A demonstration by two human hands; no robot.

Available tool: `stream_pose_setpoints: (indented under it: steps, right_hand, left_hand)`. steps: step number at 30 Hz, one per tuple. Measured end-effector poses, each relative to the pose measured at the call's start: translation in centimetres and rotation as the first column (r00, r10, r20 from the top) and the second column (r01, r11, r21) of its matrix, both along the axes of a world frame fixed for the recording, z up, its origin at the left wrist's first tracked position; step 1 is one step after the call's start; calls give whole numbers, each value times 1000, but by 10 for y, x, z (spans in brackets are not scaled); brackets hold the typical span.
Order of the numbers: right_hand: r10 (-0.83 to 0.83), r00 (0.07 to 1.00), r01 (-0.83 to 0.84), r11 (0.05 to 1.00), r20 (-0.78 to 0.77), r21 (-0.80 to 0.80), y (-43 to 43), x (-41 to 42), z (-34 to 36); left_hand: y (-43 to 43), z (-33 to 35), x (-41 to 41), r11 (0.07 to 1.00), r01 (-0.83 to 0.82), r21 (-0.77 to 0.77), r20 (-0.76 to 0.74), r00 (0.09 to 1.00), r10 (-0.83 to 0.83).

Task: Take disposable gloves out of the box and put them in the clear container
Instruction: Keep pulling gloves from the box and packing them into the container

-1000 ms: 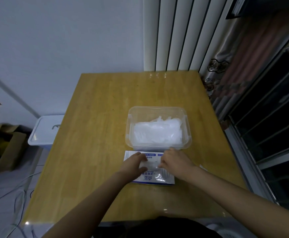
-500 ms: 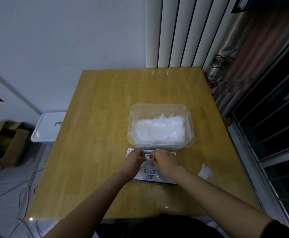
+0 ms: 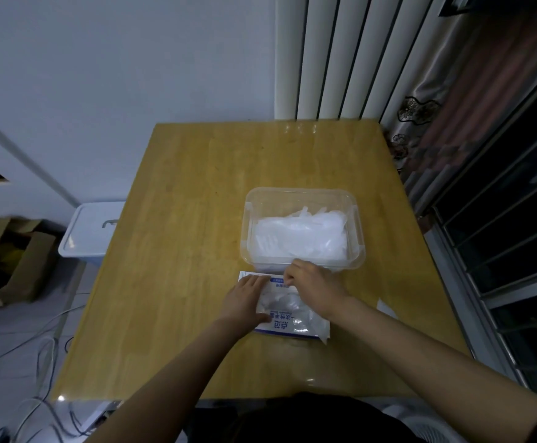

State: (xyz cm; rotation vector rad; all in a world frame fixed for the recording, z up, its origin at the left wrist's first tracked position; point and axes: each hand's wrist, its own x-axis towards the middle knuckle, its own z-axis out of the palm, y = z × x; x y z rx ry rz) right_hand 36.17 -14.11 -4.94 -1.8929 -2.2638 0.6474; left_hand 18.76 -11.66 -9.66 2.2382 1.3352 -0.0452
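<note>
Plastic film, thin and cloudy white, is what the gloves [image 3: 299, 238] are made of. In the head view, the only one, a heap of them lies in the clear container [image 3: 245, 225]. It stands on the wooden table [image 3: 197, 219] just beyond the box [image 3: 288, 326]. The box lies flat, white with blue print, its far edge close against the container's near wall. More crumpled film shows on its top face between the two hands.

The left hand [image 3: 245, 302] lies flat on the box's left part, fingers straight and close together, pressing it down. The right hand [image 3: 315, 284] sits at the box's far edge with its fingers curled downward. Its own back hides whether they pinch film, a flap or nothing. A small white scrap [image 3: 385, 306] lies on the table to the right.

The gloves look almost weightless, limp and slick, and likely cling to each other. A pull may bring out several at once or drag the light box along, so the box needs holding down. The best hold is probably a fingertip pinch on a loose fold standing out of the opening. Drawn out gently, the film is less likely to snag on the cardboard and stretch or tear.
</note>
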Motion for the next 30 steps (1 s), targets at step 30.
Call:
stream_pose_setpoints:
  steps: [30]
  right_hand:
    - [-18, 999, 20, 999, 35, -37, -8, -21, -14]
  left_hand:
    - [-4, 4, -8, 999, -12, -32, -96, 995, 9]
